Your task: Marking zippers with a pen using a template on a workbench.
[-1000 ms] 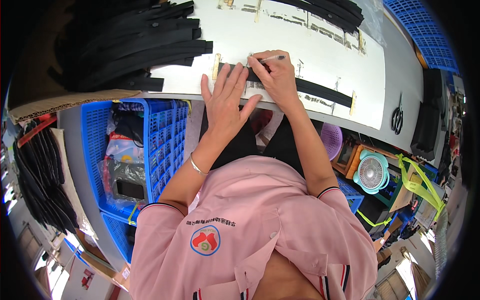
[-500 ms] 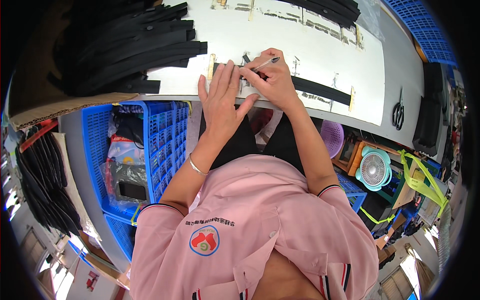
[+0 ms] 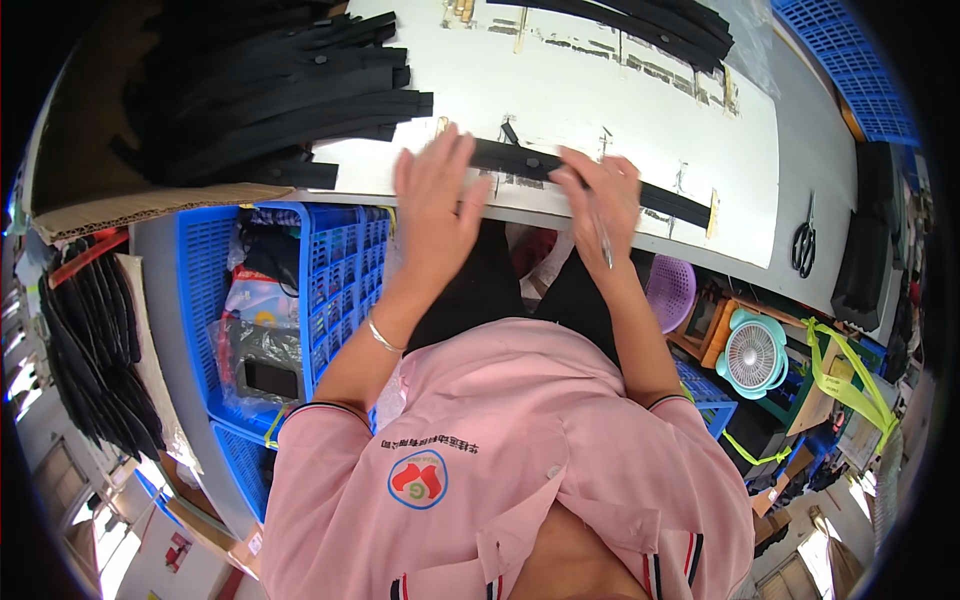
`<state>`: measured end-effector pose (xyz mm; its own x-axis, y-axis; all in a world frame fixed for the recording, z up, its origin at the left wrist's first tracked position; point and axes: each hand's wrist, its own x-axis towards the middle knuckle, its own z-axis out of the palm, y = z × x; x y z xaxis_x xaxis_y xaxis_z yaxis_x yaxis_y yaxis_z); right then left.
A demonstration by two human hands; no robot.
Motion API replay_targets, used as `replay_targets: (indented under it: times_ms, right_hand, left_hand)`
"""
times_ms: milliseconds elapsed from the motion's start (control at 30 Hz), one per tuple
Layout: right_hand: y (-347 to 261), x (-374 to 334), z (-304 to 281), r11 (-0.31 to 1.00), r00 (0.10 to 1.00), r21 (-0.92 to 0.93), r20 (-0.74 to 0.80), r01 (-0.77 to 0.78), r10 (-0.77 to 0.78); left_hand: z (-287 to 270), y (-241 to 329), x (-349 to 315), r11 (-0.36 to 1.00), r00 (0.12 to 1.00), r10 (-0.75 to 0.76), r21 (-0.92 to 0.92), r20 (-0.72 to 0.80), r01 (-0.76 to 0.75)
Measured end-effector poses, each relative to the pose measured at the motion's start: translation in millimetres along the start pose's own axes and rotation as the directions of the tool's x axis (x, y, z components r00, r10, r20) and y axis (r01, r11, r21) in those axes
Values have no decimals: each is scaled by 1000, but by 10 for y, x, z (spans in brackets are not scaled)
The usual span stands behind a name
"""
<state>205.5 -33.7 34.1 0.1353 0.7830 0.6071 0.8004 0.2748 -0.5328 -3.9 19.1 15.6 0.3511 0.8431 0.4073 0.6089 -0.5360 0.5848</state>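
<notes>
A long black fabric strip lies across the white board near its front edge, with a small dark round button-like spot on it. My left hand is at the strip's left end, its fingers stretched out and slightly blurred; I cannot tell whether the fingertips press on it. Over the middle of the strip is my right hand, fingers bent with a pen tucked in it, the pen pointing back toward my wrist. A short black piece stands out just beyond the strip.
A heap of black strips lies at the left by a cardboard edge. More strips lie at the far side. Scissors rest at the right. Below are a blue basket, a purple basket and a small fan.
My hands have moved apart, uncovering the strip's middle and its round spot. The right hand has gone from a writing grip to holding the pen turned back along the palm.
</notes>
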Motion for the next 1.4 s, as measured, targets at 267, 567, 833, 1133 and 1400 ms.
replay_targets:
  times_ms: [267,567,833,1133,1400]
  right_hand:
    - [172,-344,-331,939,988,-336,107,-68,109]
    - [615,228,-326,969,975,-153,80,-193,207]
    - [181,-290,-440,979,992,-182,-111,-86,66]
    - [431,-720,-751,900,984,-417,55,-130,167]
    - [852,-877,-1225,846,974,-483,-71,-224,217]
  left_hand:
    - [-312,-736,604,959,990,70,280,-124,-33]
    - [-337,-682,822,958,981,50,288,-187,6]
    - [551,374,491,976,977,211,-62,19,-209]
    - [782,841,228,952,917,303,-129,258,-278]
    - [830,1036,165,933,851,355,-86,387,-350]
